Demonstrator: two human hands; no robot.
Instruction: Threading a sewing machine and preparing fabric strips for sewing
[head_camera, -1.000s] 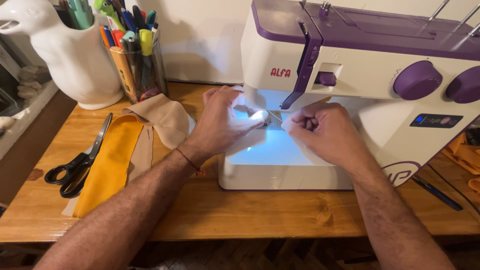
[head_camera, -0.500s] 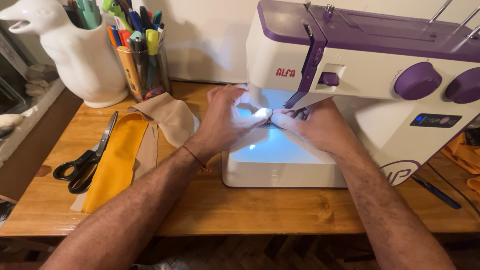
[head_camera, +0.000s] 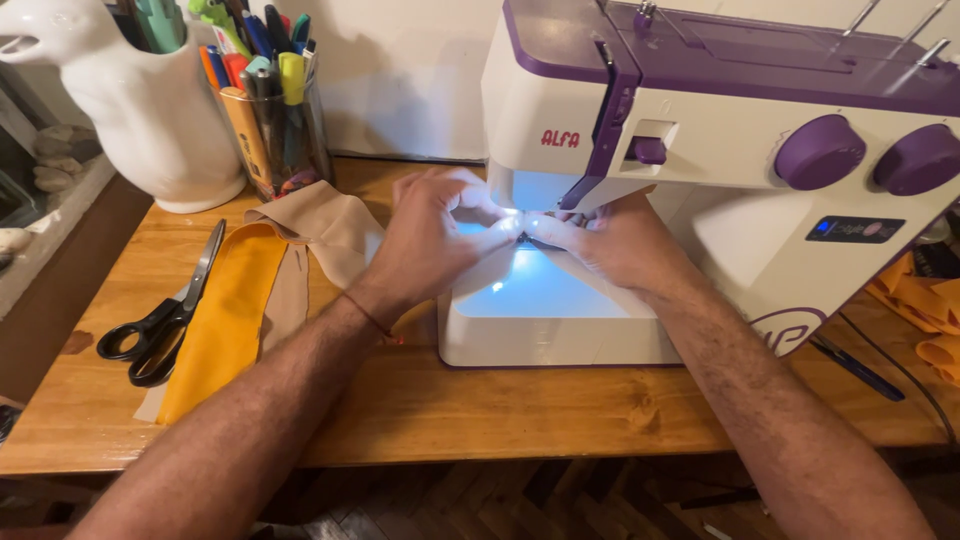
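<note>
- Sewing machine stood on the tabletop; we worked at its lit needle.
- Our left hand and right hand had fingers pinched together there, on something too small to see.
- Next we needed tiny, steady moves.

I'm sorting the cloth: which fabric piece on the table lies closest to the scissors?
The yellow strip: it lies right beside the black-handled scissors, while the beige piece sits farther right, toward the left hand.

Warm dim room light; sewing machine lamp throws bright bluish-white glare on its bed w/ blown highlights; pic sharp, slight edge distortion.
</note>
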